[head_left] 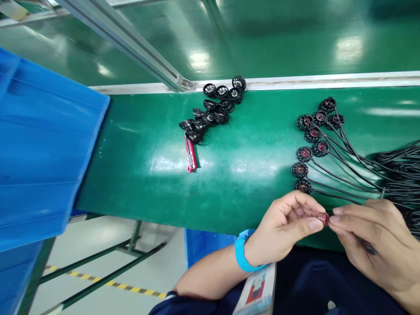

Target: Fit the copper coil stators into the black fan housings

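Observation:
My left hand [285, 223], with a blue band at the wrist, pinches a small red part [323, 218] between thumb and index finger. On the other side of that part, the fingertips of my right hand [377, 240] are closed at its edge. Something dark shows under the right fingers, too hidden to name. Just beyond the hands lie several round black parts with reddish centres [303, 154], each on a black cable. The cables run to a coiled bundle [402, 175] at the right.
Several black round pieces [210, 117] lie in a group left of centre on the green table [147, 188], beside a red cutter knife [190, 154]. A large blue bin [46, 140] stands at the left. A metal post [131, 43] rises behind the table's edge.

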Demonstrator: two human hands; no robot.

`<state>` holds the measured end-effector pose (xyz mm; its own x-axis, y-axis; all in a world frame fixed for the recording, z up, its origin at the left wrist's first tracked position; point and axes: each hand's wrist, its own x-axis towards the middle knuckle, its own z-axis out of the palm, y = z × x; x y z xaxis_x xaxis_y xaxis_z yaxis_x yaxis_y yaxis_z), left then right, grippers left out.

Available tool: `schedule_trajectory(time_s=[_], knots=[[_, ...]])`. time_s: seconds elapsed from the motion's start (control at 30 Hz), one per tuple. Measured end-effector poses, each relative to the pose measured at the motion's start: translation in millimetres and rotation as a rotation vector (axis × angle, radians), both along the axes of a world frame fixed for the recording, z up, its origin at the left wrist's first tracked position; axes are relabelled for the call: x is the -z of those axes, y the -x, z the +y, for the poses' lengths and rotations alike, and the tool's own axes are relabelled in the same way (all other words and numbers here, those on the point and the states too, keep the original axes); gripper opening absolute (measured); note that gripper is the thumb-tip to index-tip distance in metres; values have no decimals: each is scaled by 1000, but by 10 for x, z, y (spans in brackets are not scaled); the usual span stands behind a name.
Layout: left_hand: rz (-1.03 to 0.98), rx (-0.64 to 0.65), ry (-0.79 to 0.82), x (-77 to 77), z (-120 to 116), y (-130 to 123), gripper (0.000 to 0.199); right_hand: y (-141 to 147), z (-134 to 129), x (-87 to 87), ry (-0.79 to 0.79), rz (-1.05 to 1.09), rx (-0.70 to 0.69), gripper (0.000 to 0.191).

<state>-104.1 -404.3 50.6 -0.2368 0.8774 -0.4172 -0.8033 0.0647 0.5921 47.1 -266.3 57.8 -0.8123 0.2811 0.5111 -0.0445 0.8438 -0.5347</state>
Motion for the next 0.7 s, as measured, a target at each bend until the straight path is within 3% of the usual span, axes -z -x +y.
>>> schedule_trajectory(time_s=[0.3,0.57,0.7], knots=[[2,-31,11,22,-29,20,30,42,6,-37,4,-50,25,58],[316,-146,-6,61,-55,-56,25,118,-37,-39,-29,-40,17,26],[653,-76,-18,28,-110,13,24,88,-65,97,-54,-20,41,17]])
